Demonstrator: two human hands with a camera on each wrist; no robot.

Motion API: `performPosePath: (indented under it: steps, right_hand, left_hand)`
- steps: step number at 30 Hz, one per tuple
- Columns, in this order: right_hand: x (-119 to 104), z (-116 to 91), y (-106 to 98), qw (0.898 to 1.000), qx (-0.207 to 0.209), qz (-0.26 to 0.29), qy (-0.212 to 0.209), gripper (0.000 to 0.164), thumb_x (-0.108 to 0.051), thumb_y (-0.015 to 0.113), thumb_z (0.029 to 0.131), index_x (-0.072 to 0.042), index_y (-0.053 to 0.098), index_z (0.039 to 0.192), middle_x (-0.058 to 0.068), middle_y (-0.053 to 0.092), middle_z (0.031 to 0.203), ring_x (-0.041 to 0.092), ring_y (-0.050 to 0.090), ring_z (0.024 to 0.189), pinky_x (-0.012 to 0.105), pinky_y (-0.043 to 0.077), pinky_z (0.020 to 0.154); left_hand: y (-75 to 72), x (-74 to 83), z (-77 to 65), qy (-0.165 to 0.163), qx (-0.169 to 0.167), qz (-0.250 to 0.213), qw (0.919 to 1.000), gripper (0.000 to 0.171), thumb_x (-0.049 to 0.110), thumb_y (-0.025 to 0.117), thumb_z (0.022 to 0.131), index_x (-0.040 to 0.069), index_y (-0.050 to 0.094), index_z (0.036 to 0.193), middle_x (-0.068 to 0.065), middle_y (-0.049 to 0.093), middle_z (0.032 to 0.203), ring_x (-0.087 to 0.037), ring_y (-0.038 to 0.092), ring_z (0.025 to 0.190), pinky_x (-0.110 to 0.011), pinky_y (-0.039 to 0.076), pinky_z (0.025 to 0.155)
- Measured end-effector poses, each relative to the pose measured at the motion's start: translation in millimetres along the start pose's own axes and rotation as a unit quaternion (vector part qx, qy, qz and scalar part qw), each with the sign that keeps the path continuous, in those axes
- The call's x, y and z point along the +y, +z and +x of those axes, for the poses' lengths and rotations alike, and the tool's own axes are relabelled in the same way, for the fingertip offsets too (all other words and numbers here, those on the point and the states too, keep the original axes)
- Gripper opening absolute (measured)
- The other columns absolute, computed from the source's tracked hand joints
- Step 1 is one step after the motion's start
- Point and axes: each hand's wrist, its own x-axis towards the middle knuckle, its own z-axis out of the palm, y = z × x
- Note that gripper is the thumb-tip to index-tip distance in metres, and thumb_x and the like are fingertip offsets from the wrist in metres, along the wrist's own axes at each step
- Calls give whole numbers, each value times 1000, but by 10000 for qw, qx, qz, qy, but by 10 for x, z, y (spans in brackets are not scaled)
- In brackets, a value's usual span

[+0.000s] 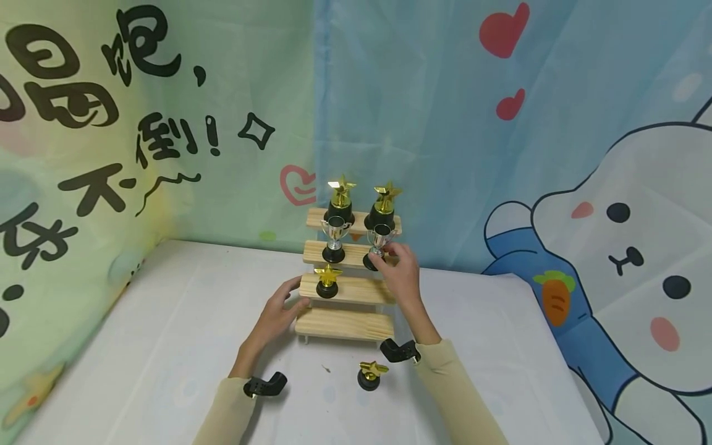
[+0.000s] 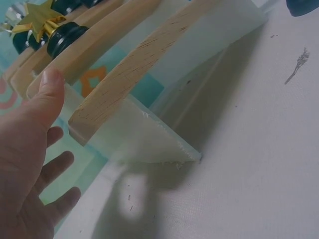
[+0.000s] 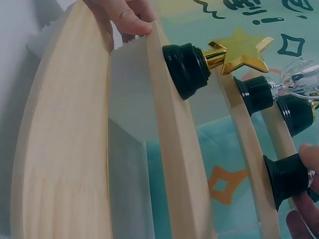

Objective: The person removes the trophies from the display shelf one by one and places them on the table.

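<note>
Right hand (image 1: 403, 275) pinches silver black-based trophy cup (image 1: 380, 236), 1 o'clock on wooden tiered shelf (image 1: 346, 324); left hand (image 1: 280, 310), kinda spread, touches 8 o'clock.

wooden rack (image 1: 345, 326): four tiers | right silver cup (image 1: 381, 235): upright, base seemingly touching third tier (image 1: 356, 254) up

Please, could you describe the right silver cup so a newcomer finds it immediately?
Find the stepped wooden rack. On its second tier from the top, near the right end, is a silver cup. The right hand grips this one, not its left twin.
</note>
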Motion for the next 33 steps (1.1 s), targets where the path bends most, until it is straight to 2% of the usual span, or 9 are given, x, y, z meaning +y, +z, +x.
performPosePath:
  steps: [14, 21, 24, 26, 33]
  right_hand:
    - [96, -47, -30, 9991, 143, -219, -344, 26, -33, 70, 81, -9, 65, 91, 10, 65, 97, 25, 55, 95, 44, 42, 87]
    - [47, -186, -123, 9961, 395, -404, -672, 27, -35, 70, 80, -10, 65, 89, 9, 65, 95, 24, 56, 95, 44, 44, 84]
    - [9, -340, -213, 9936, 506, -406, -929, 27, -34, 71, 79, -10, 65, 90, 8, 64, 94, 23, 55, 95, 43, 44, 83]
    - [-2, -515, -286, 9922, 601, -334, -1036, 26, -31, 73, 78, -9, 66, 90, 7, 65, 93, 21, 55, 96, 42, 45, 83]
    - [36, -1191, -485, 9933, 699, -323, -866, 25, -27, 77, 74, -15, 66, 93, -3, 64, 92, 10, 52, 97, 34, 44, 85]
  left_hand:
    - [54, 4, -21, -117, -53, -18, 9999, 61, 48, 56, 85, 23, 39, 138, -2, 44, 141, -26, 43, 129, -50, 37, 106]
    - [79, 6, -31, -56, -46, -39, 10000, 60, 46, 57, 86, 21, 39, 138, -4, 45, 140, -27, 43, 128, -51, 37, 105]
    - [81, 3, -21, -106, -46, -27, 9999, 61, 48, 56, 86, 22, 39, 138, -3, 45, 141, -26, 43, 129, -50, 37, 106]
    - [76, 3, -14, -122, -47, -10, 9999, 61, 49, 56, 85, 23, 39, 138, -2, 45, 141, -25, 42, 129, -49, 37, 106]
    - [19, 6, -4, -177, -41, 10, 9998, 62, 50, 56, 85, 23, 38, 138, -3, 45, 141, -26, 41, 130, -49, 37, 106]
